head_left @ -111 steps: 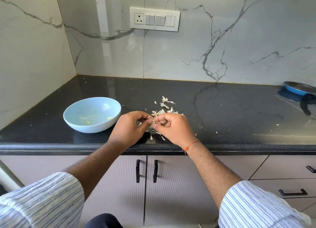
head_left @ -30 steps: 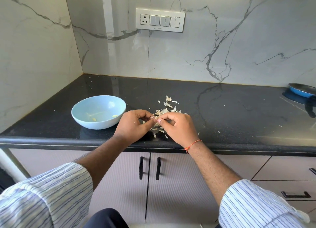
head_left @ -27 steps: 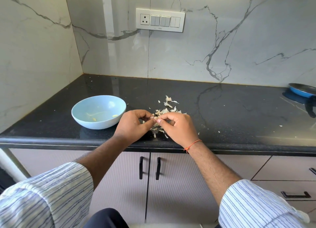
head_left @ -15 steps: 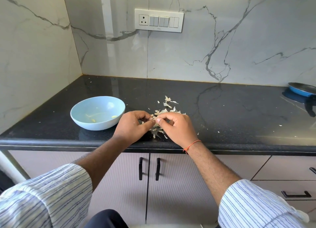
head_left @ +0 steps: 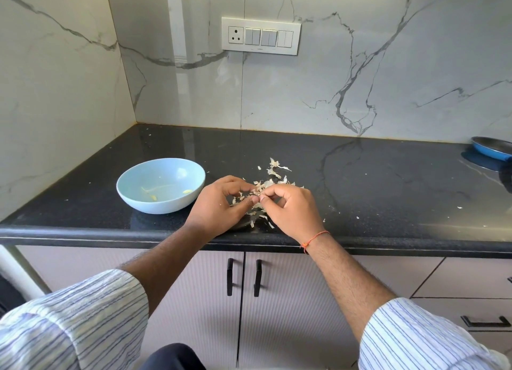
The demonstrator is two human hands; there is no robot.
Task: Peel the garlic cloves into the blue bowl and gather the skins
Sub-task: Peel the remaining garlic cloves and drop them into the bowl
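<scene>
On the glossy black stone countertop (head_left: 360,181), speckled and edged with a rounded front lip, both hands meet just above a loose heap of garlic skins (head_left: 267,185). These skins are thin, papery, off-white flakes with ragged curled edges, piled beyond the fingertips and scattered in smaller crumbs toward the counter's front edge and to the right. The left hand (head_left: 219,206) has its fingers curled and its thumb pressed toward the forefinger, and the right hand (head_left: 291,207) mirrors it, thumb and forefinger pinched together; the two pinches touch at a small pale piece between them, too small and too hidden to say whether it is a garlic clove or only skin. A thin orange thread (head_left: 314,238) circles the right wrist, and both forearms emerge from rolled white sleeves with fine blue stripes. Just left of the left hand sits the blue bowl (head_left: 133,192), a smooth, round, pale blue dish with a matte glaze, holding a few small yellowish peeled pieces on its bottom. Behind the counter rise polished white marble-look wall panels with grey veins, carrying a white rectangular switch plate (head_left: 260,36). At the far right edge lies a shallow blue pan (head_left: 491,149). Below the counter are ribbed pale cabinet doors with slim black handles (head_left: 243,276).
</scene>
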